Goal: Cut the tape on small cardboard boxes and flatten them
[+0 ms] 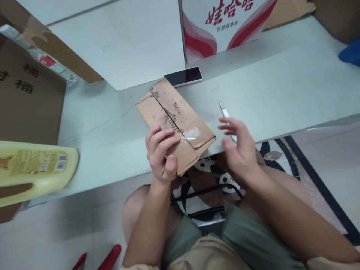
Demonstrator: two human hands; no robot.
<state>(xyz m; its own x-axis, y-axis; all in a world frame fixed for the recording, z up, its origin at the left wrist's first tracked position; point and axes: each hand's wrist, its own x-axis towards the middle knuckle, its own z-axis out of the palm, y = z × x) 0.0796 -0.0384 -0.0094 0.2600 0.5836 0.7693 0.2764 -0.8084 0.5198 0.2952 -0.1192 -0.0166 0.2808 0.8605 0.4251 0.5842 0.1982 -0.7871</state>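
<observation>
My left hand (162, 152) grips the lower left side of a small flat cardboard box (182, 116), fingers on its top face and thumb at the near edge. The box is tilted over the table edge. Clear tape crosses its seam near the right end, where the flap edges stand slightly apart. To the right, my right hand (239, 146) is raised and slightly blurred, its fingers apart and nothing visible in them. A silver utility knife (224, 110) points away from me just past those fingers, partly hidden by them.
A phone (185, 76) lies behind the cardboard box on the pale table (281, 86). A white carton with red print (222, 41) stands at the back. On the left are a yellow jug (67, 167), a clear bottle (53, 64) and a large brown carton (30, 108).
</observation>
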